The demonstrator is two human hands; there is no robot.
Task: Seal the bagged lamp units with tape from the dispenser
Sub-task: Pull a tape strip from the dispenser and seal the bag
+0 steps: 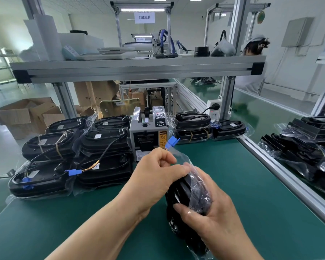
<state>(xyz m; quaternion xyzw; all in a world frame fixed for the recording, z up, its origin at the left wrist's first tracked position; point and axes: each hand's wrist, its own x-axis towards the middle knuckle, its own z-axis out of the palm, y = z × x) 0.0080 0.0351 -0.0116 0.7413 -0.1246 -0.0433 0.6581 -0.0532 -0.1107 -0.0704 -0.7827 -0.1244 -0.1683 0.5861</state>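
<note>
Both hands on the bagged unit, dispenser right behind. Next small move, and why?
Likely fold the bag mouth down flat against the lamp unit. The left hand pinches that loose plastic, which stands up with the blue connector at its top end, while the right hand grips the unit. No tape shows on either hand, so the flap wants closing before a reach to the tape dispenser.

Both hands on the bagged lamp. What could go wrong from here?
1. The blue connector sits at the mouth of the bag, so tape may catch it.
2. The left hand pinches the bag and the right hand grips the lamp unit; reaching for the tape dispenser may let the bag spring open.
</note>
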